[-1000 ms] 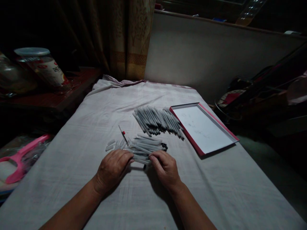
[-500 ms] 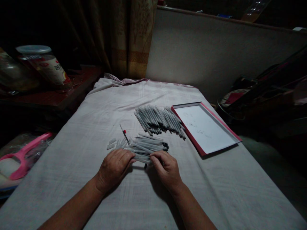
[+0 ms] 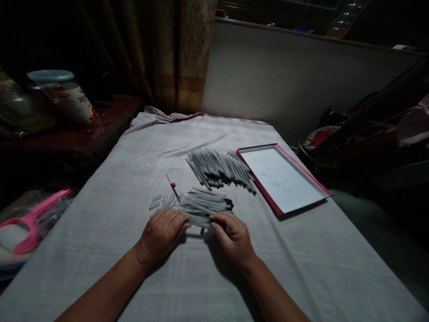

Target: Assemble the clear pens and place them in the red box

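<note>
My left hand (image 3: 166,232) and my right hand (image 3: 233,237) are both closed in a pinch, one at each end of a pale, see-through pen (image 3: 200,225) held crosswise. Its ends are hidden by the fingers. Just beyond lies a loose pile of clear pens (image 3: 203,201) with black parts at its right end. Small clear caps (image 3: 156,201) lie to the left of it. A thin stick with a red piece (image 3: 173,184) leans there. A small black piece (image 3: 202,231) shows below the held pen.
Farther back, a larger bundle of pens (image 3: 219,167) lies beside a shallow red box (image 3: 273,203) with a white inside. A patterned white cloth (image 3: 134,152) covers the table. Pink scissors-like handles (image 3: 31,219) and a lidded jar (image 3: 69,98) are at the left.
The view has tilted and shifted slightly. Both hands stay in nearly the same place, pinching the pen.
</note>
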The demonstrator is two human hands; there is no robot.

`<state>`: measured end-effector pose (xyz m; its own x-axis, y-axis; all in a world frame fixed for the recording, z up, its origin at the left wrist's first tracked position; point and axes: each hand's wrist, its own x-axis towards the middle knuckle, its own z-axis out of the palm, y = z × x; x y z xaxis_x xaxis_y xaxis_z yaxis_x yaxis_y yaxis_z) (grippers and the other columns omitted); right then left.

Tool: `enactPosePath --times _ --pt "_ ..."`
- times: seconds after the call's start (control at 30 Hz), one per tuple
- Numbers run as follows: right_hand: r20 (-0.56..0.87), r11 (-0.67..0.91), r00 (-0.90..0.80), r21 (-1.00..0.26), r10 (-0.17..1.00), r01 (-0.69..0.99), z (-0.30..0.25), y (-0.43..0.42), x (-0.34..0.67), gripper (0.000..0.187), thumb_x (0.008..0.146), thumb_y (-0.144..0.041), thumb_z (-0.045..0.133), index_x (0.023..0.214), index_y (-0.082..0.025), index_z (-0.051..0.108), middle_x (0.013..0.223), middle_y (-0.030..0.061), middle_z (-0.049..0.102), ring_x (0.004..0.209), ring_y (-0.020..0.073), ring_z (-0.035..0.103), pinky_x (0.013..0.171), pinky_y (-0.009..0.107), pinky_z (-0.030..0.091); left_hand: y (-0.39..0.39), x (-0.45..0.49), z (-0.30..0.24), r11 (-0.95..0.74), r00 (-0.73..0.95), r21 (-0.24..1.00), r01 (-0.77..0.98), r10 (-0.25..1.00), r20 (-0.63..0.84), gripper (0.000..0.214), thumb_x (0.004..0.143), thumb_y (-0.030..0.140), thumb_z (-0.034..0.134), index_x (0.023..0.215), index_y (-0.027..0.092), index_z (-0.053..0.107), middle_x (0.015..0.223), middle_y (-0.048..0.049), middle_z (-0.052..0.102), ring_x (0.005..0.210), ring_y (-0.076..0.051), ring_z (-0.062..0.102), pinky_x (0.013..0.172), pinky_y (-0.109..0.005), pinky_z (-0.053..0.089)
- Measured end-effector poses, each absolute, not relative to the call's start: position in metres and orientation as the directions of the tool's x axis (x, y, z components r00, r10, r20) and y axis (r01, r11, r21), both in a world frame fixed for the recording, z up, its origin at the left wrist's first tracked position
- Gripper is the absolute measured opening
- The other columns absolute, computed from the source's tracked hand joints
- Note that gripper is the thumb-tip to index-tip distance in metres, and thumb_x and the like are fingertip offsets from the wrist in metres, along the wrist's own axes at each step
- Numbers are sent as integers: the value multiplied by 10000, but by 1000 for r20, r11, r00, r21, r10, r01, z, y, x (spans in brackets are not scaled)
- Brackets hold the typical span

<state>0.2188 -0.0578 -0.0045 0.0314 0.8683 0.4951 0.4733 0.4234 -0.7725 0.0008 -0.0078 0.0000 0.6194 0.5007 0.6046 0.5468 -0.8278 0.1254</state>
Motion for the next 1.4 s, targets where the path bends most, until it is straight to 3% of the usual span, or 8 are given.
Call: enactPosePath --times 0.17,0.33,0.57,0.7,0.97,1.13,1.4 --pt "472 396 39 -779 881 486 -8 -53 220 134 857 -200 619 948 -208 717 819 47 742 721 177 688 652 284 548 -8 1 3 -816 612 105 569 505 609 177 1005 274 441 984 180 590 799 -25 709 716 -179 636 699 -318 453" --pt "440 352 62 -789 896 504 -10 -54 219 140 881 -217 596 807 -213 715 724 27 722 672 171 675 648 283 535 -9 2 2 -814 614 93 574 503 608 169 1004 279 450 985 182 587 801 -25 707 716 -177 627 703 -311 449" --pt "431 354 66 -810 900 467 -9 -54 219 131 864 -184 592 931 -198 703 840 53 742 777 181 694 710 282 543 -8 2 -2 -812 614 115 572 517 596 170 1000 284 465 986 174 593 808 -26 703 714 -176 624 704 -308 449" --pt "416 336 44 -788 908 516 -8 -54 220 142 900 -214 573 855 -208 708 769 40 733 716 178 686 679 287 527 -8 1 -2 -812 620 120 571 522 586 161 992 276 480 985 172 603 810 -28 703 724 -176 624 707 -305 445" --pt "458 389 24 -781 889 488 -6 -54 219 143 860 -170 586 947 -202 695 867 59 744 795 187 696 721 293 543 -7 0 -3 -809 617 121 576 527 585 165 993 278 477 975 173 603 808 -31 704 733 -179 625 713 -305 449" --pt "427 360 33 -800 904 479 -7 -52 219 115 885 -163 591 871 -202 698 790 36 737 735 167 691 695 269 531 -6 -1 -3 -816 628 120 565 520 580 143 985 271 502 1002 166 598 828 -32 713 733 -175 626 710 -306 454" --pt "493 442 20 -796 870 414 -1 -54 219 171 833 -61 590 878 -203 674 828 40 705 799 163 672 727 272 531 -6 -2 -1 -826 655 145 544 526 542 201 1005 290 438 971 181 604 776 -18 709 681 -162 638 657 -296 463"
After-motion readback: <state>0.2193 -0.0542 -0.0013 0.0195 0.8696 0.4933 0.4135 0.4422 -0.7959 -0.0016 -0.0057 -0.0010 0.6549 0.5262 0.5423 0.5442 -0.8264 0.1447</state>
